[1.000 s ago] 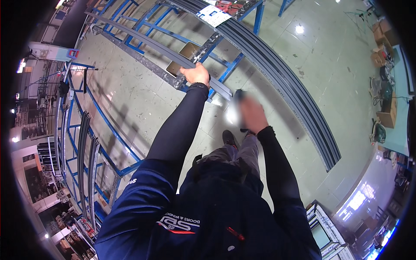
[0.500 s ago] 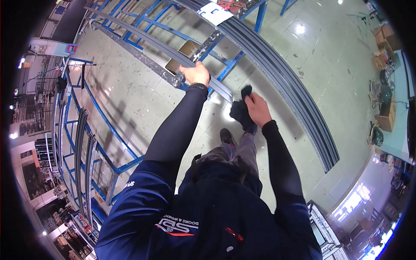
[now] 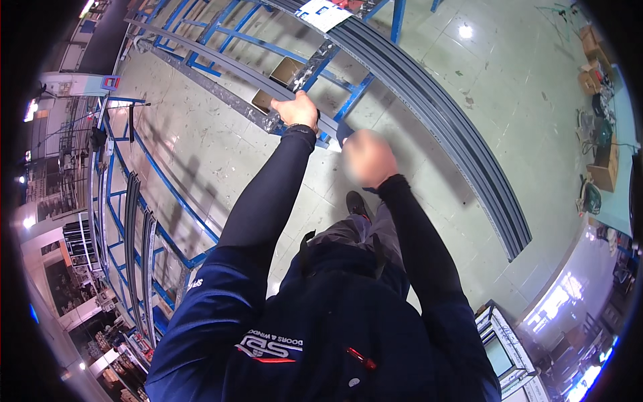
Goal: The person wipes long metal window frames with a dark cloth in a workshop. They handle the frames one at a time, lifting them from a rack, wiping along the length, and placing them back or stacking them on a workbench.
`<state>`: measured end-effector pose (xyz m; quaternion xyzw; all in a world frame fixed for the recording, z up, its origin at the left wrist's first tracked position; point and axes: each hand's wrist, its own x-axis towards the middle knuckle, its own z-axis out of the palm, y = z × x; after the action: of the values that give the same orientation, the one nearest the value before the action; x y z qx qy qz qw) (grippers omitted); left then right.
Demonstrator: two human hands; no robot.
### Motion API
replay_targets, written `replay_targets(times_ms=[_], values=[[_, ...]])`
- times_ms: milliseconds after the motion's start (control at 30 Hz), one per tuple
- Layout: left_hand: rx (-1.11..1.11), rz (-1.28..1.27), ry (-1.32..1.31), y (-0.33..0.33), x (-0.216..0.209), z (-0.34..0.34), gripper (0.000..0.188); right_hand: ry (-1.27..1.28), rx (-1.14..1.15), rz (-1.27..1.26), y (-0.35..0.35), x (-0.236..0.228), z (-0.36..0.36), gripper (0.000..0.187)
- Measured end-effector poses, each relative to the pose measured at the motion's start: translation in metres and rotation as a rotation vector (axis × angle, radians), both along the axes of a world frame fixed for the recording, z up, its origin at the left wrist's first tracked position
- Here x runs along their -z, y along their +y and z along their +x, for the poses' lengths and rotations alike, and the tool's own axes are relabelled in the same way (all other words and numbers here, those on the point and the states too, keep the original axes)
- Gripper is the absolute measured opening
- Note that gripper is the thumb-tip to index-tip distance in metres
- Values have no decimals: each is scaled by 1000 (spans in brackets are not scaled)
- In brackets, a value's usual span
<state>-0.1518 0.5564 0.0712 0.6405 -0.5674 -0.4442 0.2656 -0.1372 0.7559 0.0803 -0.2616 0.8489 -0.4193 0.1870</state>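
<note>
A long grey metal profile (image 3: 224, 61) runs from the far left toward me. Near its close end my left hand (image 3: 298, 111) is wrapped round it, thumb on the upper face. My right hand (image 3: 370, 159) is closed and blurred at that same end. It holds a black cloth (image 3: 344, 130), mostly hidden behind the fingers, with a dark bit showing against the profile's tip. Whether the cloth wraps round the tip or only rests on it, I cannot tell.
Blue metal racks (image 3: 355, 97) with a paint-spotted crossbar (image 3: 315, 63) stand ahead. Several grey profiles (image 3: 435, 114) lie to the right, a white paper sheet (image 3: 323, 15) on them. Another blue rack (image 3: 167, 161) stands left. Cardboard boxes (image 3: 606, 167) line the far right.
My right hand has moved up and left with the black cloth, from beside the profile's end onto it. My left hand keeps its grip, shifted slightly left in view.
</note>
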Motion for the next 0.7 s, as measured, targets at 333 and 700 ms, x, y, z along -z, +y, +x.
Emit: replay_targets(times_ms=[333,700], values=[[9,35,35,2,-6,6,86,-194,95,-24,28,-1,-11,39],[52,-5,132,-4,4,7,85,-249,99,94,47,49,-25,45]])
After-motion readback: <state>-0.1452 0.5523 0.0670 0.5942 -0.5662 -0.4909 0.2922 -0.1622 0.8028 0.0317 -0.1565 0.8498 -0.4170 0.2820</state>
